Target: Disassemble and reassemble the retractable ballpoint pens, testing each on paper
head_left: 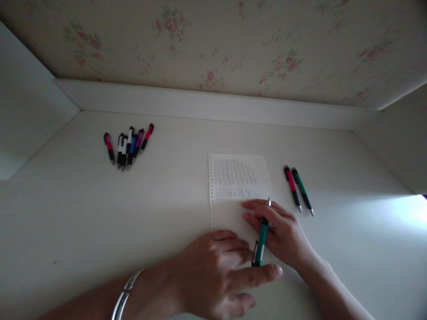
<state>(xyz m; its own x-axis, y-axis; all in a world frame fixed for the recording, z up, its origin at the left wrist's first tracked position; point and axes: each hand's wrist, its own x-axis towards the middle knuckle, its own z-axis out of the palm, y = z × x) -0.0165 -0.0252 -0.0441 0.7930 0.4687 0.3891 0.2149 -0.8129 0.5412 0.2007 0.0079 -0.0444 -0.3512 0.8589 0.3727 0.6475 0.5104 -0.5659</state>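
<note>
The white desk point(100, 231) ran from beneath the hands to a pale ledge point(216, 109) at the back, giving me a wide stretch left of the paper and a shorter one on the right. A left side panel point(30, 98) and a right side panel point(393, 151) bounded it; beyond the ledge rose floral wallpaper point(213, 49).

Nearest to far, I counted one held green pen point(262, 238), one sheet of paper point(238, 186) with a punched left edge and writing on its upper part, then a pair beside it on the right: one pink pen point(292, 186) and one loose green pen point(302, 189). Farther off at the left lay seven more: three white pens point(130, 134), one blue pen point(132, 144), one purple pen point(138, 141) and two red-pink pens point(147, 138).

The left hand point(216, 275), a silver bracelet point(125, 293) at its wrist, had its fingers spread, the index stretched out just beside the pen's rear end; I couldn't tell whether they touched. The right hand point(282, 233) had its fingers curled closed around the pen's dark grip, over the paper's right side, the tip pointing away from me.
</note>
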